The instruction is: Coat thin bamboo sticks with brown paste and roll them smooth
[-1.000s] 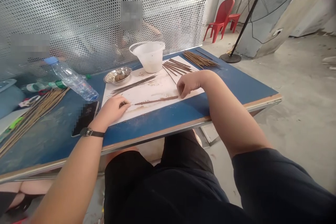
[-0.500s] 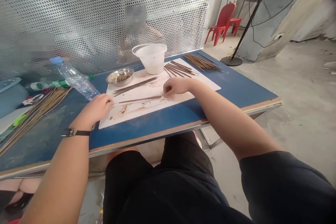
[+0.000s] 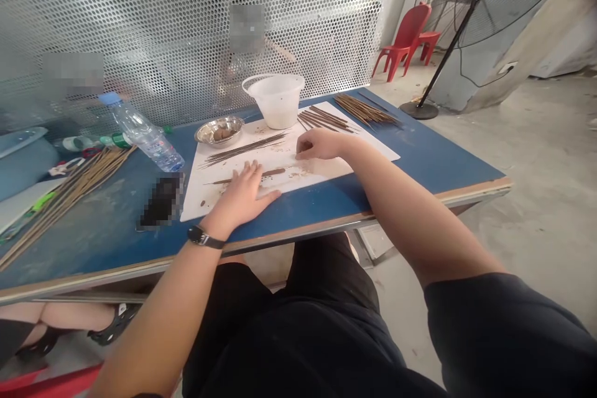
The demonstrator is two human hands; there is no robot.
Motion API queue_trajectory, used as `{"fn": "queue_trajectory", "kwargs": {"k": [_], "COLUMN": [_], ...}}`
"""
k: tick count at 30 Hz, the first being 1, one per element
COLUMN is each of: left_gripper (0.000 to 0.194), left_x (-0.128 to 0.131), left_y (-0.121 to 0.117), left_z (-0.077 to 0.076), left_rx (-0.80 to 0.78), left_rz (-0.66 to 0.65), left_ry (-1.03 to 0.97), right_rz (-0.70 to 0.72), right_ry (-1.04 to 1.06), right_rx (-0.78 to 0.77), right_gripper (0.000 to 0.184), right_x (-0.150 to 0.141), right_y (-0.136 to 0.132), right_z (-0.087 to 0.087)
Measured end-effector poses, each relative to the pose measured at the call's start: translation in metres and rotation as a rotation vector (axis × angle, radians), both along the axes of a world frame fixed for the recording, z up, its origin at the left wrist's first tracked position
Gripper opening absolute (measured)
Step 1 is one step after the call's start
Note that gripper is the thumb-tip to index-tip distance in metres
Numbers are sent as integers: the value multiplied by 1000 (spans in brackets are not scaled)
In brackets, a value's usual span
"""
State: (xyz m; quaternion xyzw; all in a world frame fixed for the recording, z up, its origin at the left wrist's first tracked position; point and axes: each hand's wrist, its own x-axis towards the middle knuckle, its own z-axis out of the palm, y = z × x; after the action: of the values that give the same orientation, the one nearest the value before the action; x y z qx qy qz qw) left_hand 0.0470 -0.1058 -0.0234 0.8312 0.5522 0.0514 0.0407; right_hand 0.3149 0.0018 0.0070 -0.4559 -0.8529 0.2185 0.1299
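My left hand (image 3: 245, 194) lies flat with fingers spread across a brown-coated incense stick (image 3: 273, 172); the stick's thin bare end shows left of the fingers. Beneath is a white board (image 3: 200, 189) dusted with brown crumbs. To the right of the stick, my right hand (image 3: 321, 144) rests low with curled fingers; whatever is in them is hidden. Thin dark sticks (image 3: 247, 149) lie behind my left hand, near a metal bowl (image 3: 200, 137) of brown lumps (image 3: 222, 134). Several coated sticks (image 3: 329, 119) lie beyond my right hand, beside a white bucket (image 3: 280, 102).
A bundle of brown sticks (image 3: 366, 111) lies at the blue table's far right. On the left are a water bottle (image 3: 147, 137), a blurred black object (image 3: 161, 201), long sticks (image 3: 74, 196) and a blue basin (image 3: 21, 155). A perforated metal screen (image 3: 186, 31) borders the back.
My left hand has moved right from the stick's thin end and now lies spread over the stick. My right hand has drawn slightly away from its thick end. The black object has come into view.
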Motion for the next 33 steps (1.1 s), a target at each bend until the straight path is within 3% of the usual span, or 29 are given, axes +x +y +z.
{"fn": "queue_trajectory", "kwargs": {"k": [3,10,19,22,25,30,33], "left_gripper": [99,103,108,110,109,106,107], "left_x": [15,19,37,36,32,30,34], "left_y": [-11,-37,30,36,19,-33,-44], "left_z": [0,5,15,17,18,20,18], "left_rx": [-30,-10,-163,-181,-152,-78,-68], "left_rz": [16,20,92,73,45,14,26], "left_ry": [99,176,151,146,156,208,185], "right_rz": [-43,-33,-75,-79,-76,-75,-78], "right_ry": [-31,-83,-75,-82,-93,-89,-93], "right_rx": [-7,14,5,17,34,46,35], "right_gripper": [19,23,24,24,24,23,24], "right_x": [1,-1,6,7,6,6,6], "right_y": [1,0,3,3,4,1,-1], "right_z": [1,2,1,1,1,2,4]}}
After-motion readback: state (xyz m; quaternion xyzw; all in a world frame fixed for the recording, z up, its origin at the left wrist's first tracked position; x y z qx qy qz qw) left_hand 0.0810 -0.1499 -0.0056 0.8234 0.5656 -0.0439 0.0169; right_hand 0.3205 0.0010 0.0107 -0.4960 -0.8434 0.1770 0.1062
